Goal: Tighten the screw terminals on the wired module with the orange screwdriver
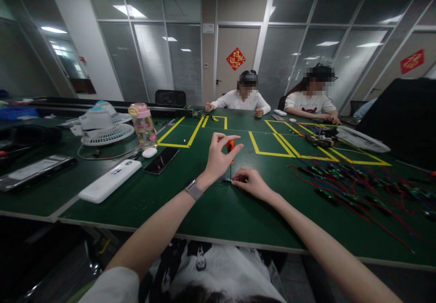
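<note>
My left hand (218,157), a watch (193,188) on its wrist, is around the handle of an upright screwdriver (231,146) with an orange and black grip. Its thumb and forefinger stick out past the handle on either side, and part of the grip is hidden. The thin shaft runs down to a small circuit board (226,180) on the green table (204,216). The fingertips of my right hand (252,182) pinch the right end of this board, close beside the screwdriver's tip.
Several wired circuit boards (354,189) with red leads lie on the right. To the left are a black phone (161,160), a white power bank (111,180), a bottle (145,126) and a fan (107,132). Two people (247,96) sit across the table, near yellow tape outlines (279,145).
</note>
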A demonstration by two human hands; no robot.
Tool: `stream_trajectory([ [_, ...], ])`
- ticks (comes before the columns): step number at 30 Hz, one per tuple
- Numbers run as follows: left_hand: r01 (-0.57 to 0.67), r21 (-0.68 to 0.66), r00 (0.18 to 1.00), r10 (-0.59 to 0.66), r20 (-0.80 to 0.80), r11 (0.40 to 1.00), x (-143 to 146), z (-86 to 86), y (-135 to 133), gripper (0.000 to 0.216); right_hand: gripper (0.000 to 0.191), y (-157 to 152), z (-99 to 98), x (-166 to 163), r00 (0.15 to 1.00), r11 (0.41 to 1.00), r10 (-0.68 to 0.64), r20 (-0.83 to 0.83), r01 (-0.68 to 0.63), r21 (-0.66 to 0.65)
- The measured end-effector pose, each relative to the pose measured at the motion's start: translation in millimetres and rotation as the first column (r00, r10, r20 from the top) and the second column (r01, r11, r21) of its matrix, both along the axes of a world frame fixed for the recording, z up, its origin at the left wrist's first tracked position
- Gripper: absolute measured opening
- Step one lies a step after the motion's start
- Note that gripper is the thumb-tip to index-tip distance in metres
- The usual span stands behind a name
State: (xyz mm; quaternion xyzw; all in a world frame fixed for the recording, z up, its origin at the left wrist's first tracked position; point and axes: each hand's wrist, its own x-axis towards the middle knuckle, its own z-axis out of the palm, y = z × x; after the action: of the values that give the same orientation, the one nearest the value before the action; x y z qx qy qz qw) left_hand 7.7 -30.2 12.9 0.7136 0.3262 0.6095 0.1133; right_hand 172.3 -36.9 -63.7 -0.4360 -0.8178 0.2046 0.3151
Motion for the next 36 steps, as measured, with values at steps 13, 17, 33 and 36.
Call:
stream_trajectory([
  [13,0.080,-0.030,0.996,-0.079,0.033,0.996,-1,-2.8,6,0.024,0.014,-1,0.8,0,1.000,1.000,0.007,-0.013,-0.007,-0.002],
  [17,0.027,-0.023,1.000,-0.027,-0.004,0.999,-2,0.5,4,0.024,0.014,-2,2.0,-1,1.000,1.000,0.000,-0.013,0.000,-0.001],
  [33,-0.020,0.001,0.999,0.020,0.029,1.000,-2,-1.3,3,0.021,0.013,0,-0.6,0,1.000,1.000,-0.004,-0.017,0.004,0.003],
  [36,0.057,-0.018,0.997,-0.056,0.045,0.998,-3,-1.1,5,0.028,0.014,-1,0.2,0,1.000,1.000,-0.003,-0.016,0.003,-0.002],
])
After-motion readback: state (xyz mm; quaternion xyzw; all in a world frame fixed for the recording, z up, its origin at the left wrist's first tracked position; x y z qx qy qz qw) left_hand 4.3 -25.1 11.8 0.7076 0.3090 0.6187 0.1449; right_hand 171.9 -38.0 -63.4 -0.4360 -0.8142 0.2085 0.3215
